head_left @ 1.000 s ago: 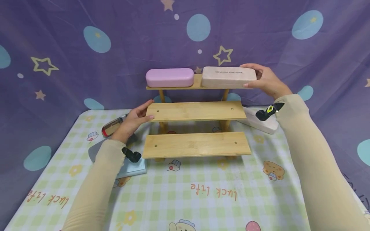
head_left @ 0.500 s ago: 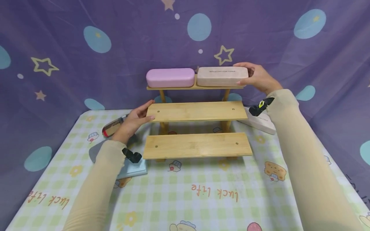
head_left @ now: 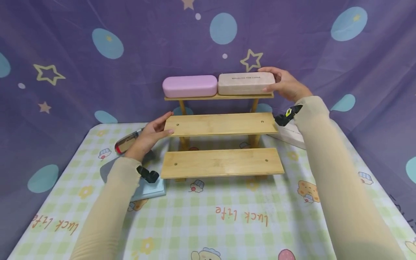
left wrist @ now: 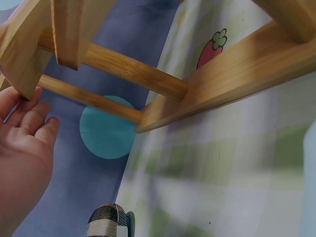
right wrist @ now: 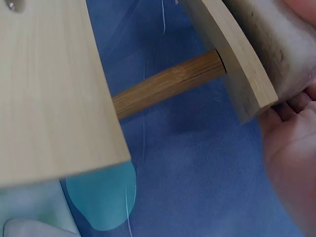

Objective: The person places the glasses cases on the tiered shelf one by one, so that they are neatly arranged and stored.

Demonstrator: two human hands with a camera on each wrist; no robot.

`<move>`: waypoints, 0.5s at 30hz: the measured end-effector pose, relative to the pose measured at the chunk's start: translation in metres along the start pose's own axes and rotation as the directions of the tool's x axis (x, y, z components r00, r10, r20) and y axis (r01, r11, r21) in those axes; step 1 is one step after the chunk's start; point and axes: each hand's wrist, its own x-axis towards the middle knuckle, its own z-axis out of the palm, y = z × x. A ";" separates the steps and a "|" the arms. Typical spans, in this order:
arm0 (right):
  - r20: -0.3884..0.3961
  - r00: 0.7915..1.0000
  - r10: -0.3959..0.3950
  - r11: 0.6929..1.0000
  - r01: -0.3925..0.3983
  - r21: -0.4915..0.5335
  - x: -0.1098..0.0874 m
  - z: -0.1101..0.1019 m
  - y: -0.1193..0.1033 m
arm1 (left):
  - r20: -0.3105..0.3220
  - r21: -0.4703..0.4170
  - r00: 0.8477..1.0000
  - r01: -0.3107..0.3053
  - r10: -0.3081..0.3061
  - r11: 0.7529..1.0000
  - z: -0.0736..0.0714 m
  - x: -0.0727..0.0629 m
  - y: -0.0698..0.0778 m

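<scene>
A three-tier wooden display rack (head_left: 221,124) stands on the table in the head view. On its top board a lilac glasses case (head_left: 190,86) sits at the left. Right beside it, nearly end to end, lies a cream glasses case (head_left: 242,85) with small dark lettering. My right hand (head_left: 288,85) grips the cream case by its right end, thumb in front and fingers behind. The left end of the middle board is held by my left hand (head_left: 147,138), thumb at its front edge. In the left wrist view my left fingertips (left wrist: 37,94) touch a board's edge from below.
Left of the rack lie a plaid case with a red end (head_left: 125,143), a grey case (head_left: 108,168) and a light blue case (head_left: 151,189). A white case (head_left: 290,136) lies at the right, partly behind my right wrist. A purple curtain (head_left: 146,65) hangs behind.
My right hand has slid the cream glasses case leftward along the top board, narrowing the gap to the lilac one. My left hand has kept its hold on the rack.
</scene>
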 end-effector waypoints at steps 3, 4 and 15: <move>-0.005 1.000 -0.004 1.000 0.004 0.023 0.001 0.001 0.000 | 0.000 0.008 1.000 0.001 -0.001 1.000 -0.001 0.001 0.000; -0.003 1.000 -0.005 1.000 0.005 0.030 0.001 0.001 0.000 | -0.001 0.011 1.000 0.001 -0.001 1.000 -0.001 0.001 0.000; 0.030 0.999 0.023 0.999 -0.024 0.030 0.001 0.000 0.002 | -0.013 0.005 1.000 0.014 -0.014 1.000 -0.001 0.001 -0.001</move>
